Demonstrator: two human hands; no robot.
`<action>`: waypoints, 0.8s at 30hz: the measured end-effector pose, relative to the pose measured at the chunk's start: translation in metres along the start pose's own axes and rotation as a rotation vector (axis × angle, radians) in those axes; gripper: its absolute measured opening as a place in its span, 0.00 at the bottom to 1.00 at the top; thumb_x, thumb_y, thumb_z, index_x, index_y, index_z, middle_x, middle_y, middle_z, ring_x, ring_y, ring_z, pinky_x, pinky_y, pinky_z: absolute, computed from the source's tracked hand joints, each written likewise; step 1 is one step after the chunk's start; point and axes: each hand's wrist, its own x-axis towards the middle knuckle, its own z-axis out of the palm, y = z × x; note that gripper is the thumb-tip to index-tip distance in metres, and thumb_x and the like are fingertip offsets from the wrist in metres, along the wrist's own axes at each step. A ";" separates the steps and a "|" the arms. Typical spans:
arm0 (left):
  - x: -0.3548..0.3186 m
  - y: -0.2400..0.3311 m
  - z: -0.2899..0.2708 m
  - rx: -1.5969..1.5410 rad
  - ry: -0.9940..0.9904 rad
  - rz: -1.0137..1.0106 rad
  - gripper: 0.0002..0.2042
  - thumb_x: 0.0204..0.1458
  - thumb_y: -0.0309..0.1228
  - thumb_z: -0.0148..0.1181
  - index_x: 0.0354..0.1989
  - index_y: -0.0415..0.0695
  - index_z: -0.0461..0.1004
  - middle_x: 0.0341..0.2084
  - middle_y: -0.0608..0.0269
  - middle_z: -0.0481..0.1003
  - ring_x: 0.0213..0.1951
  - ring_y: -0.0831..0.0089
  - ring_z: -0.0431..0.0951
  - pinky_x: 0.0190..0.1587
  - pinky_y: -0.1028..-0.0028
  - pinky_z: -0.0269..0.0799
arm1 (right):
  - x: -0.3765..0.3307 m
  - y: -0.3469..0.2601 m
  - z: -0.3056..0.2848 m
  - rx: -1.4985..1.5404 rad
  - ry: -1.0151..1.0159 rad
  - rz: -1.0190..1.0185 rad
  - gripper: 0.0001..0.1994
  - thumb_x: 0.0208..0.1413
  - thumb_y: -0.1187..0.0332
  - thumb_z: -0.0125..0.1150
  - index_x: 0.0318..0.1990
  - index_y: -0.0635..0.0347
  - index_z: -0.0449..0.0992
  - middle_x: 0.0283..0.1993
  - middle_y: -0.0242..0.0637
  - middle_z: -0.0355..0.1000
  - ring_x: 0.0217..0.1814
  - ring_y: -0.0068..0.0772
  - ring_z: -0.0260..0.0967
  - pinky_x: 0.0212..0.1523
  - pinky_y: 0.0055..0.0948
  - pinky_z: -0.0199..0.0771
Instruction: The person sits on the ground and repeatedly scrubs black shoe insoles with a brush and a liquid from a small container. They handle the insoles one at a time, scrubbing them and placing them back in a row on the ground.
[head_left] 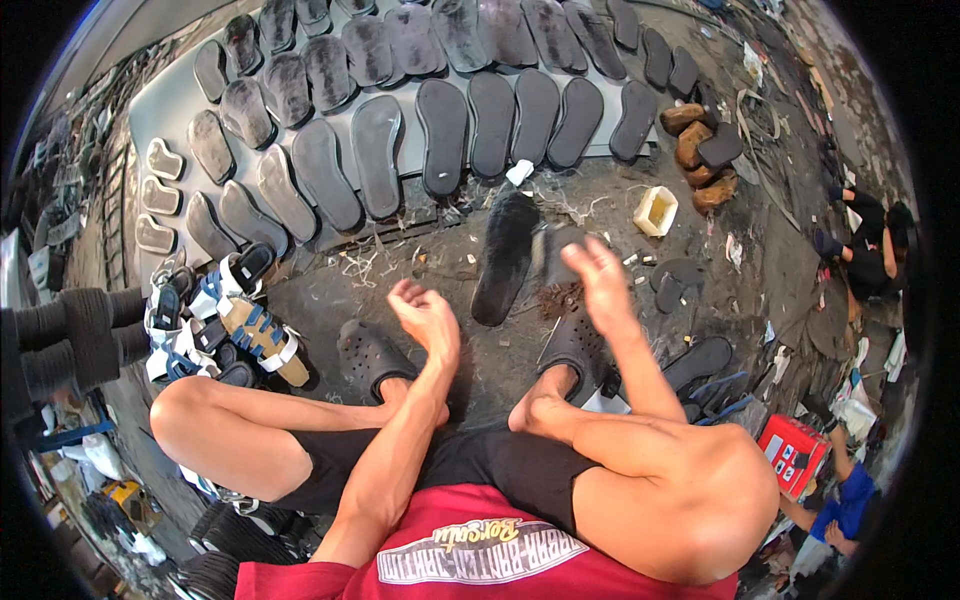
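My left hand (427, 315) is raised above the floor near my left clog. Its fingers are loosely bent and slightly apart, and nothing shows in them. Over by my right clog, my right hand (604, 283) is stretched out and a little blurred by motion, with no object visible in it. Between the two hands a black shoe sole (505, 260) lies flat on the dark floor, touched by neither. A brown bristly clump (556, 300) lies just left of my right hand, partly behind the clog.
Rows of dark soles (443, 135) cover a grey sheet (160, 110) ahead. Strapped sandals (262, 335) are piled at left. A cream container (655, 211) and brown lumps (690, 145) stand at right. A red box (793, 455) and other people (870, 245) are farther right.
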 end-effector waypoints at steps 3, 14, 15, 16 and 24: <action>-0.040 -0.002 0.007 0.310 -0.278 0.292 0.33 0.50 0.25 0.71 0.66 0.35 0.66 0.53 0.45 0.73 0.54 0.54 0.74 0.59 0.56 0.71 | 0.036 -0.022 -0.081 0.080 0.163 -0.011 0.28 0.71 0.54 0.66 0.68 0.67 0.77 0.60 0.35 0.81 0.62 0.29 0.76 0.66 0.26 0.68; -0.065 -0.011 0.014 0.560 -0.521 0.510 0.46 0.41 0.27 0.83 0.71 0.37 0.63 0.57 0.42 0.68 0.61 0.42 0.68 0.67 0.51 0.65 | 0.077 0.011 -0.198 -1.419 0.469 -0.557 0.21 0.69 0.67 0.63 0.67 0.56 0.79 0.56 0.42 0.82 0.58 0.47 0.77 0.57 0.48 0.71; -0.061 -0.011 0.012 0.565 -0.519 0.506 0.45 0.41 0.27 0.82 0.69 0.37 0.64 0.55 0.42 0.68 0.60 0.42 0.68 0.66 0.51 0.65 | 0.074 0.015 -0.192 -1.455 0.440 -0.590 0.20 0.68 0.66 0.64 0.66 0.56 0.80 0.54 0.41 0.82 0.57 0.46 0.77 0.56 0.48 0.71; -0.059 -0.008 0.011 0.558 -0.520 0.495 0.43 0.41 0.28 0.82 0.68 0.36 0.65 0.54 0.42 0.68 0.60 0.42 0.68 0.66 0.51 0.66 | 0.073 0.016 -0.186 -1.487 0.412 -0.632 0.19 0.67 0.66 0.65 0.65 0.56 0.81 0.52 0.40 0.82 0.55 0.45 0.77 0.55 0.47 0.70; -0.044 0.062 0.001 0.492 -0.650 -0.019 0.36 0.45 0.46 0.80 0.58 0.33 0.79 0.42 0.55 0.75 0.46 0.61 0.77 0.55 0.62 0.74 | 0.035 -0.047 -0.184 -1.117 0.559 -0.538 0.13 0.64 0.67 0.64 0.51 0.64 0.84 0.44 0.50 0.83 0.47 0.58 0.81 0.49 0.50 0.77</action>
